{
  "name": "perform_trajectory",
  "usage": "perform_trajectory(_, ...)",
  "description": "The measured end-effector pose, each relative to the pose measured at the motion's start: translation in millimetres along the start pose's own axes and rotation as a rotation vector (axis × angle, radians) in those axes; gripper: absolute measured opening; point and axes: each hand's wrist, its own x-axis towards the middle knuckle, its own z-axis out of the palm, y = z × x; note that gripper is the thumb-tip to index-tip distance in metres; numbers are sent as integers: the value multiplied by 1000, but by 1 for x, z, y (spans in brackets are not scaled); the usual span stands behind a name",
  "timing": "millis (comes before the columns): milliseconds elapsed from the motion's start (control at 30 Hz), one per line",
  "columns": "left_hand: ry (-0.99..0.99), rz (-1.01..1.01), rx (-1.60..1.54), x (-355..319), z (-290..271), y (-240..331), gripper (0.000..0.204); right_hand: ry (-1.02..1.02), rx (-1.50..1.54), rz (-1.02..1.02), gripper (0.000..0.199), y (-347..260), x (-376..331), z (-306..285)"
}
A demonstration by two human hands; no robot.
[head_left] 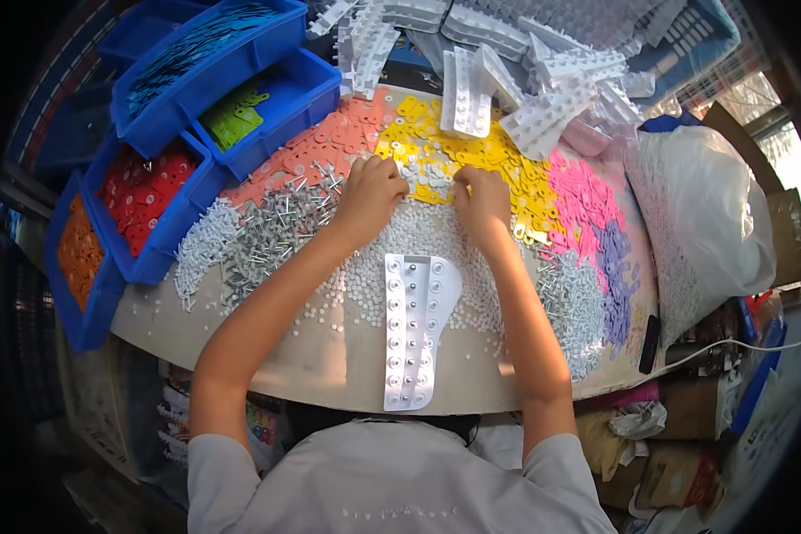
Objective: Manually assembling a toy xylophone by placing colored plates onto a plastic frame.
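Note:
Both my arms reach across the table to a pile of flat yellow plastic pieces (507, 169) at the far side. My left hand (371, 198) is closed, its curled fingertips at the near edge of the yellow pieces. My right hand (484, 203) is also curled closed a short way to the right, over the same pile. What either hand pinches is hidden or too small to name. Small white discs (418, 236) spread between and below the hands. Nearer to me lies a white plastic holder (425, 334) with rows of round studs and metal pins.
Coral pieces (307, 147), metal pins (280, 218) and small white parts (206, 240) lie to the left; pink (587, 200) and purple pieces (612, 258) to the right. Blue bins (262, 111) stand far left. White holders (552, 107) heap at the back, beside a plastic bag (707, 205).

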Motion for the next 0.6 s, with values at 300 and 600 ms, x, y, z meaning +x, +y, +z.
perform_trajectory(300, -77, 137, 97, 2, 5, -5, 7, -36, 165, -9, 10, 15, 11, 28)
perform_trajectory(600, -166, -192, -293, -4, -35, 20, 12, -14, 410, 141, 8, -7, -10, -19)
